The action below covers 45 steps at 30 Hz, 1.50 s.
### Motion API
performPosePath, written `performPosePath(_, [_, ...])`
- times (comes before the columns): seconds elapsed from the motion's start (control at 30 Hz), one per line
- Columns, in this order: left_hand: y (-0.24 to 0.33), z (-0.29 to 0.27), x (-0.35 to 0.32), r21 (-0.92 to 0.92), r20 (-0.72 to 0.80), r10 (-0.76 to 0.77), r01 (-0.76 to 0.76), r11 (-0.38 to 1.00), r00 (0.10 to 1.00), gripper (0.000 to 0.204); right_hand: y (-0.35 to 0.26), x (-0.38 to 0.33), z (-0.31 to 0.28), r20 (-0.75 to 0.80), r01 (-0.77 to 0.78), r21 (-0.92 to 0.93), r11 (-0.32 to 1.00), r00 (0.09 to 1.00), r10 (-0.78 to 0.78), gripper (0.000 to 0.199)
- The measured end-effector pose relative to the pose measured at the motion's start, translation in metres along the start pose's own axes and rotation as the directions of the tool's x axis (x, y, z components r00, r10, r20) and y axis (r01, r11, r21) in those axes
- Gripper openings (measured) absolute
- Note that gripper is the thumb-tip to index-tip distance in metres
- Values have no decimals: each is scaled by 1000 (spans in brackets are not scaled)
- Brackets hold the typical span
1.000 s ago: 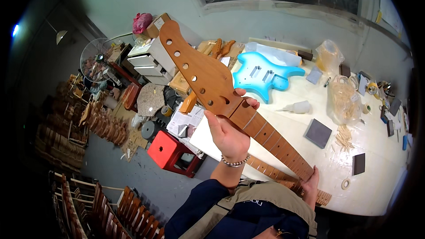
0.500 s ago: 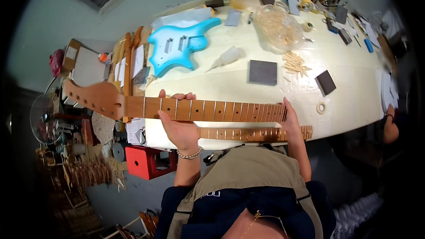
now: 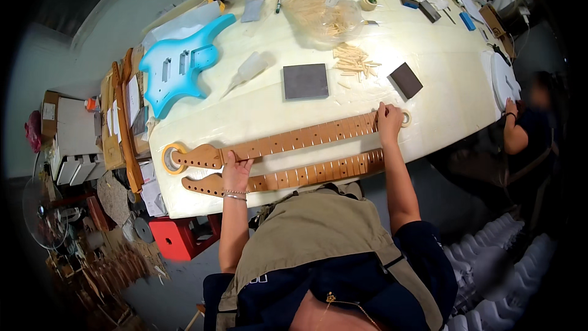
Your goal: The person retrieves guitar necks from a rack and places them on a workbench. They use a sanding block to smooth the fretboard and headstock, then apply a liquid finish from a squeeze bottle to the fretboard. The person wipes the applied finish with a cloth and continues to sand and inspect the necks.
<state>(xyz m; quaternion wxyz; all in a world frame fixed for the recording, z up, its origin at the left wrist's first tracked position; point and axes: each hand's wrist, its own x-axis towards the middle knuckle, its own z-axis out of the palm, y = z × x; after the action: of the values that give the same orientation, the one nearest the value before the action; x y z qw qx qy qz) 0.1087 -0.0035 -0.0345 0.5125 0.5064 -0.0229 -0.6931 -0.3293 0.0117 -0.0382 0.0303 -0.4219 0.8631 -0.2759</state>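
A guitar neck [image 3: 300,136] of brown wood lies fretboard up across the near part of the table. Its headstock overlaps a yellow tape roll [image 3: 173,158] at the left. My left hand [image 3: 237,173] is closed round the neck just past the headstock, thumb on the near edge. At the neck's heel end, my right hand [image 3: 389,124] grips with bent fingers, beside a small tape roll [image 3: 406,118]. Nearer my apron, a second guitar neck [image 3: 324,173] lies roughly parallel, partly behind my left hand and right forearm.
A blue guitar body [image 3: 177,68] lies at the left, near a squeeze bottle [image 3: 250,67]. Two dark blocks [image 3: 305,81], wooden sticks [image 3: 355,61] and a plastic bag [image 3: 324,15] sit farther back. A red stool [image 3: 180,237] stands below. Another person [image 3: 527,129] touches a white object at the right.
The held neck has come down from mid-air toward the table, headstock over the tape roll. My right hand now grips the heel from above. The view has shifted right.
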Motion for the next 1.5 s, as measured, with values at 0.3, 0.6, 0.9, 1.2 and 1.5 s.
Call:
performPosePath(0.3, [23,19,-38,413,27,-201,172,894,979,31,-140,24,25,323,637,330,696,617,-718,72])
performPosePath(0.6, [-3,16,-22,-49,-162,32,-40,998,986,27,-179,45,81,587,805,194,560,362,-724,96])
performPosePath(0.9, [-27,34,-20,-51,-204,-87,78,996,975,20,-178,47,89,565,789,233,569,366,-739,91])
performPosePath(1.2, [94,-32,-25,937,346,778,-145,-319,524,24,-187,30,70,385,732,361,578,448,-807,73])
performPosePath(1.5, [76,-3,36,786,571,570,-195,-586,591,52,-239,-91,41,387,826,523,209,-11,-922,56])
